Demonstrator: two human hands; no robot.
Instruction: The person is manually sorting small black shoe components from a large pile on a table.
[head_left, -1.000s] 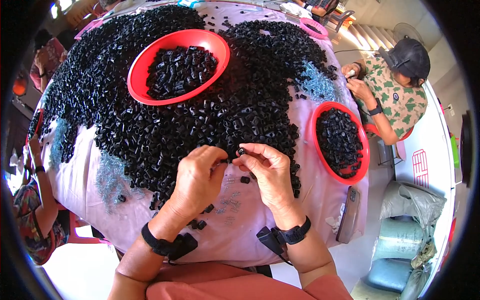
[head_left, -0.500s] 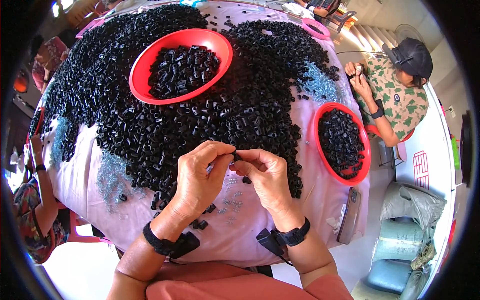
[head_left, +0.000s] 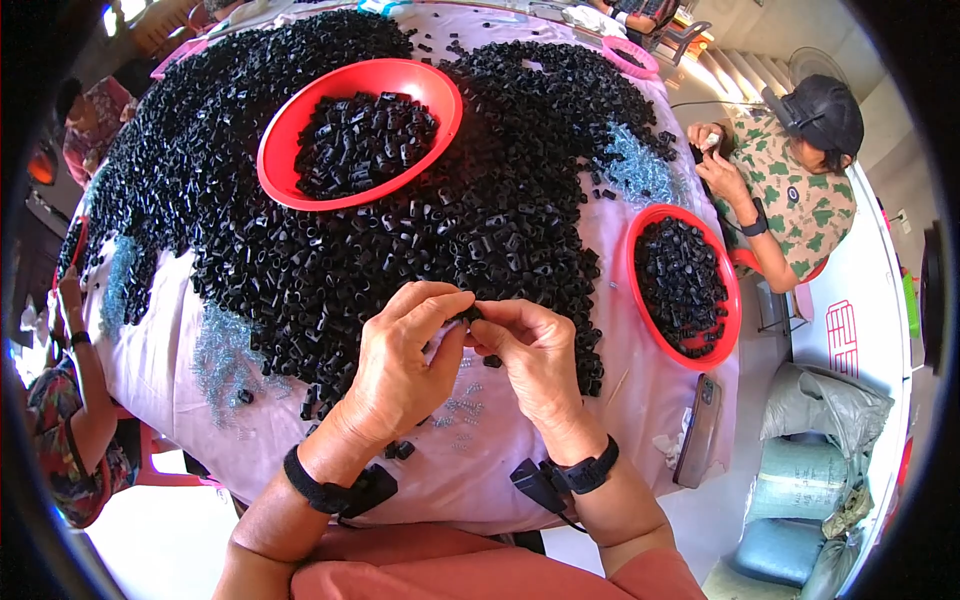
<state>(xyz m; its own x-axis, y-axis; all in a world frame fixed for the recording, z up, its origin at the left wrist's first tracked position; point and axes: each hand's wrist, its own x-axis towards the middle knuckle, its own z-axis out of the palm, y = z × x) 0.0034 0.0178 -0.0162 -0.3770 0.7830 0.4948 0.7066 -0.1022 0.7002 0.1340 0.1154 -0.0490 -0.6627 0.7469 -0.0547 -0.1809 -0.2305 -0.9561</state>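
Between the fingertips of both hands is a small black plastic part (head_left: 468,314), mostly covered by the fingers. My left hand (head_left: 408,345) pinches it from the left, and my right hand (head_left: 530,350) grips it from the other side with thumb and forefinger. Both hands hover over the near edge of a big heap of similar black parts (head_left: 400,250). Beneath them a few small metal springs (head_left: 462,405) lie on the pale pink cloth (head_left: 560,460), along with several loose black parts (head_left: 400,450).
A large red bowl (head_left: 440,100) of black parts rests on the heap. At the right stands a smaller red bowl (head_left: 733,300), with a phone (head_left: 698,430) below it. Spring piles (head_left: 225,360) lie left and far right. A co-worker (head_left: 790,180) sits at the right; others sit left.
My left fingers have shifted slightly around the small black part, and its thumb is now more hidden. My right hand stays nearly in place.
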